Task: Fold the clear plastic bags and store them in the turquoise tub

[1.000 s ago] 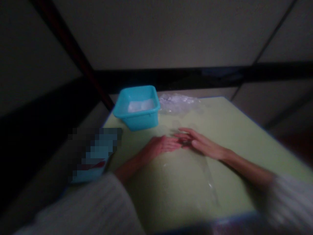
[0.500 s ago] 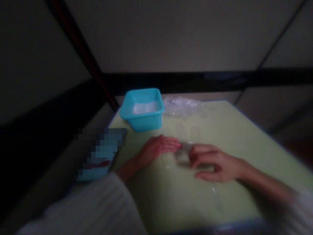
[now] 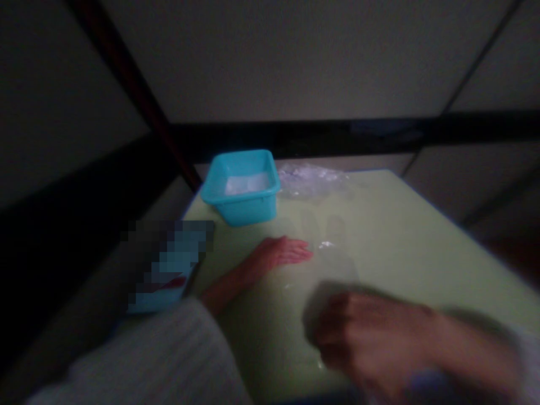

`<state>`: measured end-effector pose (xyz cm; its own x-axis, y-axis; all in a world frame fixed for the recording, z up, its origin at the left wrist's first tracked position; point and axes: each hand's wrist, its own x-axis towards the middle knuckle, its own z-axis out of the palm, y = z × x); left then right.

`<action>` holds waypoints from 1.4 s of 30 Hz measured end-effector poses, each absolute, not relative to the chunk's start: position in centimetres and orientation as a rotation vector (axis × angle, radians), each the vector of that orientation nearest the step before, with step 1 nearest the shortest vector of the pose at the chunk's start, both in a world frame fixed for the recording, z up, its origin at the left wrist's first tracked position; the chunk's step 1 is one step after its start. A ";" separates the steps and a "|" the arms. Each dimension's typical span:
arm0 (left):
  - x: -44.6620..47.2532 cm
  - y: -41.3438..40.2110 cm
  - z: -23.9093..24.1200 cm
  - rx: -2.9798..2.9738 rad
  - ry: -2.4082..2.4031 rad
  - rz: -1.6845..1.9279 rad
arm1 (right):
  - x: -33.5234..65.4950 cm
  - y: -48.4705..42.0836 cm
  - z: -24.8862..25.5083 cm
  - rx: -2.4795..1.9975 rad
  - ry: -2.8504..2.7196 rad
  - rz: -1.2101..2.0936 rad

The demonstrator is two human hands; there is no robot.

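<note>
My left hand [image 3: 289, 250] lies flat on the pale yellow table [image 3: 379, 219], its fingers stretched out together and pointing right. Beneath and beside it, a thin clear plastic sheet or bag [image 3: 327, 245] shows mainly through its glints; its outline is hard to make out. Low at the front right, my right hand [image 3: 365, 340] is blurred by motion, back up, with the fingers curled down. A glint shows by its fingertips, but what they hold, if anything, is hidden.
A turquoise basin [image 3: 248, 211] with something white inside stands at the back left. Crumpled clear plastic [image 3: 314, 179] lies to its right. A pixelated, flat light-blue object [image 3: 179, 256] sits at the table's left edge. A pale wall rises behind.
My right hand has moved from the middle of the table toward the front edge, nearer to me, and its fingers have curled in. The left hand has stayed nearly in place.
</note>
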<state>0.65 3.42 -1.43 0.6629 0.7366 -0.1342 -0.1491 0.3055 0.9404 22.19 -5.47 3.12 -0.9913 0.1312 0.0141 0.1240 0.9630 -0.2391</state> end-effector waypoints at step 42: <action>1.1 3.0 -0.2 1.312 0.725 0.653 | 29.5 2.4 2.4 -0.641 -1.891 1.731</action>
<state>1.08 2.98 -0.22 0.6209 0.7773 -0.1013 -0.0201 0.1450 0.9892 29.45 2.38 2.44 -0.7675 0.6395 0.0443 0.0122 0.0837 -0.9964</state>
